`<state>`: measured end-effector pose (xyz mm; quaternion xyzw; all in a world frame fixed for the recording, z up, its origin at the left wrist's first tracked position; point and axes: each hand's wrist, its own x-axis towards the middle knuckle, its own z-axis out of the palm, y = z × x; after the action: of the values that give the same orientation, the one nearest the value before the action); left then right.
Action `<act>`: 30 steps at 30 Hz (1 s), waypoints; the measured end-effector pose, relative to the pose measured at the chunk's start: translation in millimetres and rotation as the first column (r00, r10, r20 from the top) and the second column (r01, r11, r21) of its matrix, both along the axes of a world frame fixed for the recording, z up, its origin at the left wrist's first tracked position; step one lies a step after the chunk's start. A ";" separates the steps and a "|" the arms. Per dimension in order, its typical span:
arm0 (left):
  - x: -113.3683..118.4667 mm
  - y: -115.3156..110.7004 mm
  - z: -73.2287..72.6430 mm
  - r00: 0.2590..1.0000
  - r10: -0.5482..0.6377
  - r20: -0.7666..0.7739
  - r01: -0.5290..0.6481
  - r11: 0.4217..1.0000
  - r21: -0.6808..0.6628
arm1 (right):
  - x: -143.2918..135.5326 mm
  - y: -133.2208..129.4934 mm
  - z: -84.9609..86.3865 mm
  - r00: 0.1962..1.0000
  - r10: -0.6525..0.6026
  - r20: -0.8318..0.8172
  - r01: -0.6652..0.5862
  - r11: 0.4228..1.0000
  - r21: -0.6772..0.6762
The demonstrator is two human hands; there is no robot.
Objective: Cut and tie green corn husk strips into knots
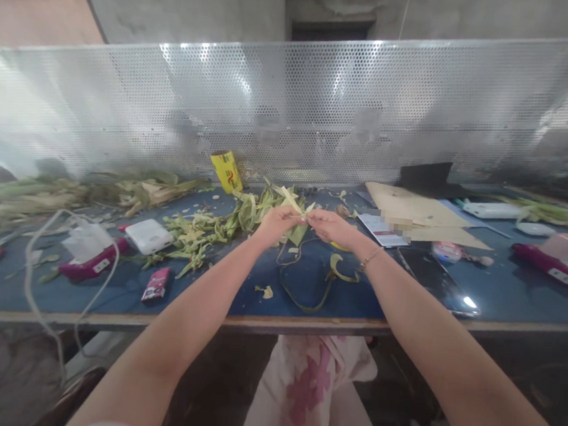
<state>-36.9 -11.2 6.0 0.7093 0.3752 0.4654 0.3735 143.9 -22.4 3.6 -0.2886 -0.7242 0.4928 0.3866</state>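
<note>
Both hands meet above the middle of the blue table. My left hand is closed with its fingertips pinching a pale green leaf strip. My right hand pinches the same strip from the other side, its fingertips nearly touching those of the left. The strip's upper end points up and to the left. Just behind and left of the hands lies a pile of green leaves. Below them a thin curved strand and a curled leaf piece rest on the table.
A perforated metal screen stands behind the blue table. On the left are a white device, a pink box, a cable and dried leaves. Brown paper, a tablet and a purple holder lie right.
</note>
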 end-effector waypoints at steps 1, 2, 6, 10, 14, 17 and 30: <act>0.0 1.9 -2.5 1.000 -0.017 0.012 0.017 1.000 -0.010 | 1.0 0.1 0.5 1.000 -0.001 0.003 0.001 1.000 -0.013; 0.1 3.4 -4.6 0.999 -0.037 0.034 0.037 0.999 -0.026 | 2.1 0.4 1.0 1.000 -0.011 0.005 0.011 1.000 -0.028; 1.0 5.5 -6.4 0.974 -0.008 0.228 0.046 0.986 -0.158 | 6.0 6.3 0.8 0.984 -0.171 -0.049 0.166 0.981 -0.105; -1.5 5.3 0.1 0.896 0.111 0.429 -0.011 0.973 -0.230 | 7.5 17.1 -3.3 0.937 -0.322 -0.134 0.294 0.937 -0.190; -7.0 11.3 2.5 0.814 0.204 0.543 -0.064 0.962 -0.266 | 8.9 21.0 -4.8 0.928 -0.340 -0.154 0.297 0.923 -0.247; -9.6 18.7 -1.2 0.801 0.291 0.523 -0.172 0.949 -0.264 | 10.1 18.7 -3.1 0.931 -0.303 -0.202 0.243 0.930 -0.276; 0.8 14.9 -13.6 0.981 0.073 -0.182 -0.020 0.962 0.274 | -8.4 6.7 -4.8 0.988 -0.086 -0.130 0.063 0.984 -0.168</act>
<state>-36.2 3.7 -7.6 0.7859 0.3587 0.4509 0.2243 135.4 -15.6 -1.2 -0.3118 -0.6417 0.5542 0.4287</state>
